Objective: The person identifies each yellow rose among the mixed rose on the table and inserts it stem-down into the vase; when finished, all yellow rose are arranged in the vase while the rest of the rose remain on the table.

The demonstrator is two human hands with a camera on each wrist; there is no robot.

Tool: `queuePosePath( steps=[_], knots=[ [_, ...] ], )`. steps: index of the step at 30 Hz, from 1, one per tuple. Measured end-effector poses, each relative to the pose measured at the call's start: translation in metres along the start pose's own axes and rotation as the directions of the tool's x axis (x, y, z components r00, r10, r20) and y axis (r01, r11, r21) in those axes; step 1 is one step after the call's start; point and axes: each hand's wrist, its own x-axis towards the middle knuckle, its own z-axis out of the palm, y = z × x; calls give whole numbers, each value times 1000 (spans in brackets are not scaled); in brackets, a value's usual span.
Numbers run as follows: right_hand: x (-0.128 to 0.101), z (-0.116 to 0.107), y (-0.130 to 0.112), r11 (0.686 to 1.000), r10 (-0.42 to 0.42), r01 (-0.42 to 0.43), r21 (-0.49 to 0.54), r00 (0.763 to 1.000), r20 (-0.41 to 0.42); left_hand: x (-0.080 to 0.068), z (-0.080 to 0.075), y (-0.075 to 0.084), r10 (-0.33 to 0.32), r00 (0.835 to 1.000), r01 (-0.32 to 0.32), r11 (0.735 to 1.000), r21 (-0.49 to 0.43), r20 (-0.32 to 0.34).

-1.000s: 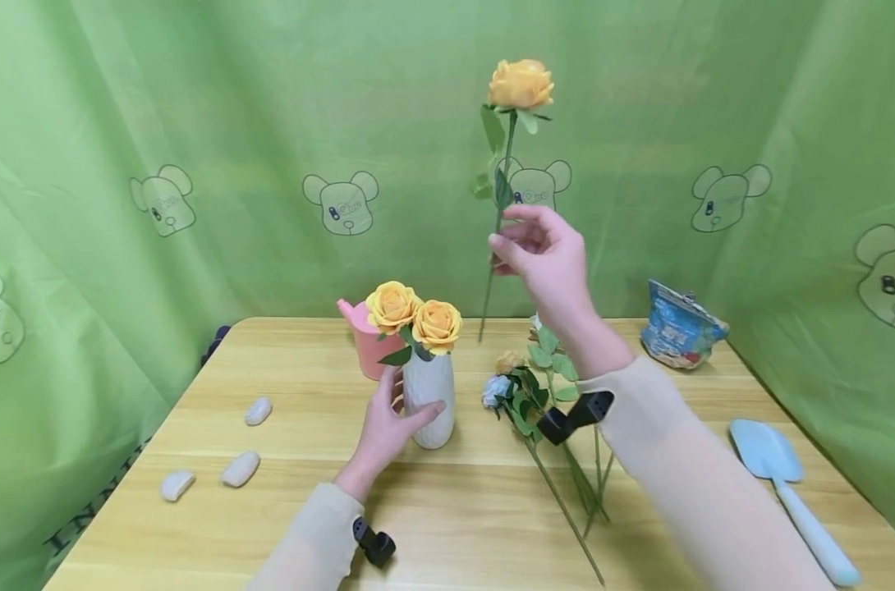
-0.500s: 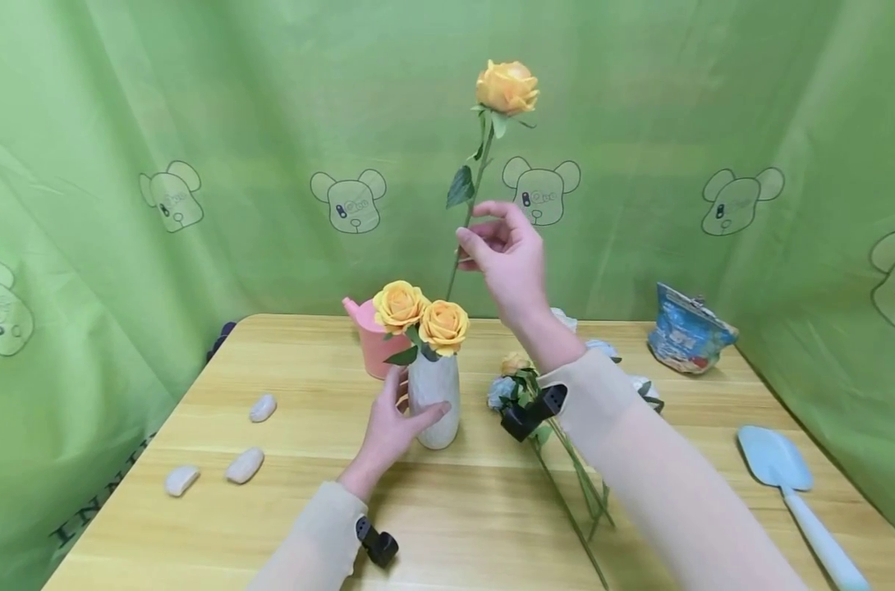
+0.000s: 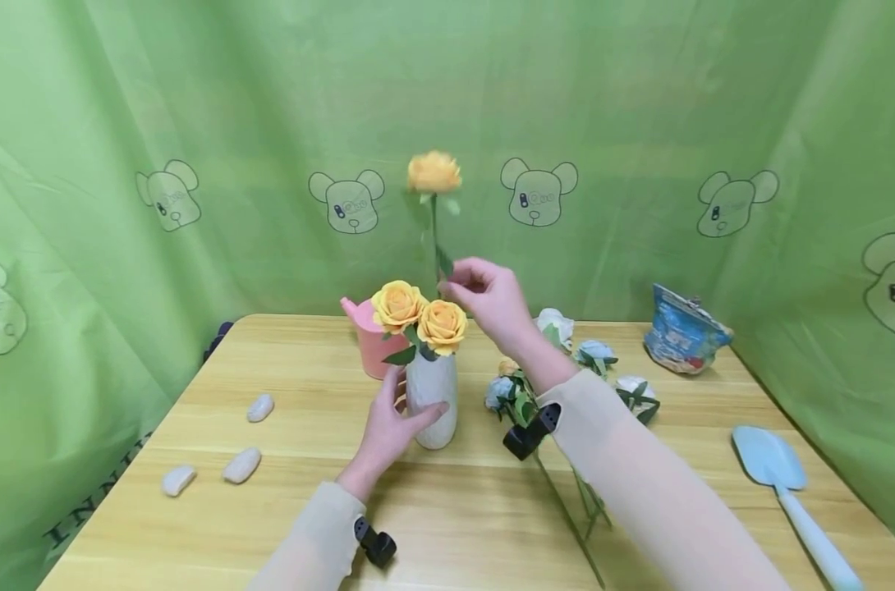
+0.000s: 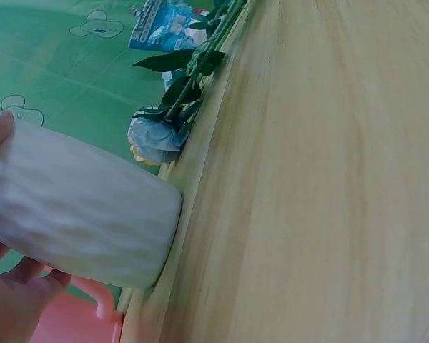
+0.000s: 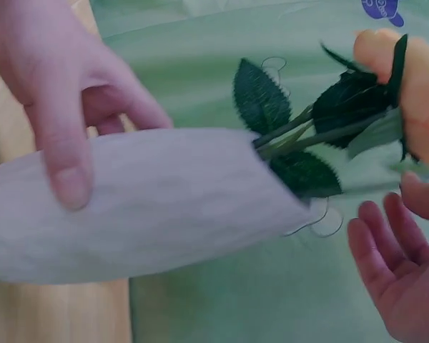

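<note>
My left hand (image 3: 388, 427) grips a white textured vase (image 3: 431, 402) that stands upright on the table, thumb on its front and fingers round its side. Two yellow roses (image 3: 442, 327) lean out of its mouth, and their dark green leaves (image 5: 261, 96) show in the right wrist view. Behind and above them, my right hand (image 3: 492, 302) pinches the stem of a third, orange-yellow rose (image 3: 434, 172), held upright with its bloom high. In the right wrist view this stem (image 5: 372, 188) runs toward the vase mouth; its lower end is hidden behind a leaf.
A pink watering can (image 3: 374, 349) stands behind the vase. Several artificial flowers (image 3: 501, 392) lie right of it, partly under my right arm. A blue bag (image 3: 684, 332) and a light blue shovel (image 3: 773, 460) are farther right; white stones (image 3: 242, 465) lie left.
My right hand has moved left and down, bringing the rose from the right to above the vase. My left hand has stayed on the vase.
</note>
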Motion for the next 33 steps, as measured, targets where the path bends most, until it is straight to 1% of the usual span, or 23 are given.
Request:
queuePosePath(
  steps=[3,5,7,12,19,22,25,28,33],
  knots=[
    [-10,-3,17,998,60,-58,-37,997,49,0,-1,0,4,1000,-4,1000,0,2],
    [-19,-7,32,994,104,-102,-24,993,64,0,-1,-1,2,1000,-2,1000,-3,3],
    [-27,-12,46,991,137,-137,-2,989,64,0,-1,-2,0,1000,0,1000,-5,4],
    [-43,-28,73,987,162,-162,5,986,38,-1,-1,-2,-3,1000,3,1000,-9,7],
    [-69,-57,88,975,220,-220,-25,975,-7,-1,0,0,5,1000,-5,1000,-4,8],
    [-80,-68,95,970,243,-244,-22,970,-22,-1,0,1,11,1000,-11,1000,-4,5],
    [-90,-78,105,964,264,-265,-25,964,-25,-1,0,1,13,1000,-13,1000,-10,0],
    [-99,-88,115,957,284,-285,-53,958,-30,-1,0,0,9,1000,-9,1000,-14,1],
    [-112,-102,130,938,335,-338,-82,941,-47,-1,1,-1,0,1000,0,1000,-22,7]
  ],
)
